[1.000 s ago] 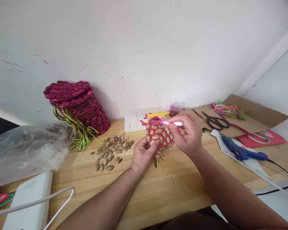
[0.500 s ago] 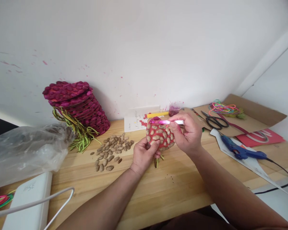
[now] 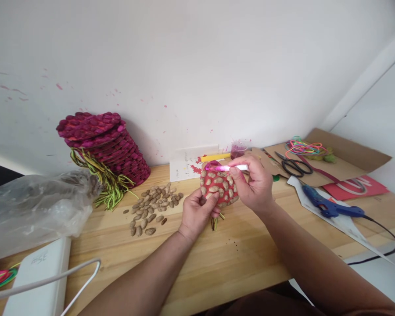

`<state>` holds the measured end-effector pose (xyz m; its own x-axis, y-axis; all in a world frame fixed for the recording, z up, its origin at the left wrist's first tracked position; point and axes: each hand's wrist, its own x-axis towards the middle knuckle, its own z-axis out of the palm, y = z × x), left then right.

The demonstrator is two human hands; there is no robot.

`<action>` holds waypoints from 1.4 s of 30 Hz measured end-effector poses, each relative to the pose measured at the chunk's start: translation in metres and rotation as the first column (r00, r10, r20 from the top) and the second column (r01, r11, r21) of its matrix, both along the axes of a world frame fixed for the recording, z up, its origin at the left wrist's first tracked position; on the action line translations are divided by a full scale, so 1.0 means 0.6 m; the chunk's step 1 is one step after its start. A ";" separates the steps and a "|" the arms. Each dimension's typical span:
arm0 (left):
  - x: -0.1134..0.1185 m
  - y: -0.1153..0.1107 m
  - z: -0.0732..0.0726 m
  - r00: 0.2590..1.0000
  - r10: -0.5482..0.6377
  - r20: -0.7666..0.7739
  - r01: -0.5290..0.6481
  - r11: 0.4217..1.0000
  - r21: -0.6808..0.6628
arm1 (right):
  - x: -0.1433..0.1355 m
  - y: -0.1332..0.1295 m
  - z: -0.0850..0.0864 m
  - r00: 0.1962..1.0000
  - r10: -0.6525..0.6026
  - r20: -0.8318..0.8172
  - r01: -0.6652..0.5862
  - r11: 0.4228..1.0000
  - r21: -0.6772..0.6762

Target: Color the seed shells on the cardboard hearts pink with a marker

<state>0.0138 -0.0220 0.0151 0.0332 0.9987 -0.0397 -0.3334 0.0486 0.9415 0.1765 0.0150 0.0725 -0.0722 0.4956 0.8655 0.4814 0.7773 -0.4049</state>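
My left hand (image 3: pixel 199 213) grips the lower left edge of a round red disc (image 3: pixel 224 198) covered with peanuts, thumb on its face. Most of the peanuts are natural tan; those at the top edge are magenta. My right hand (image 3: pixel 255 182) is closed around a white-handled paintbrush (image 3: pixel 238 167), its pink-stained tip at the magenta peanuts on the disc's upper left. Green and dark cords (image 3: pixel 214 224) hang below the disc. Left of my left hand, loose peanuts (image 3: pixel 156 204) lie spread on the wooden table (image 3: pixel 197 272).
A stack of magenta peanut discs (image 3: pixel 108 147) with green cords leans by the wall. Behind the disc are a cup of magenta liquid (image 3: pixel 238 150) and a paper sheet (image 3: pixel 181 169). Scissors (image 3: pixel 296 166) and a blue glue gun (image 3: pixel 332 207) lie right; a plastic bag (image 3: pixel 42 204) lies left.
My right hand and the paintbrush have shifted slightly left along the disc's top edge. My left hand and the disc stay nearly in place.
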 end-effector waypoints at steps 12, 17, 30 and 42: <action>-0.003 0.002 -0.013 0.998 -0.039 0.051 0.039 0.999 0.002 | 0.005 0.005 -0.003 0.999 0.005 -0.036 -0.006 0.999 -0.034; -0.003 0.002 -0.010 0.998 -0.030 0.063 0.030 1.000 -0.009 | 0.007 0.007 -0.002 0.999 -0.039 -0.037 0.039 0.999 0.004; -0.003 0.003 -0.014 0.996 -0.033 0.079 0.033 0.999 -0.006 | 0.008 0.009 -0.001 0.997 -0.067 -0.040 0.067 0.998 0.003; -0.004 0.004 -0.014 0.992 -0.042 0.116 0.046 0.999 -0.024 | 0.008 0.009 -0.001 0.998 -0.060 -0.036 0.059 0.998 -0.013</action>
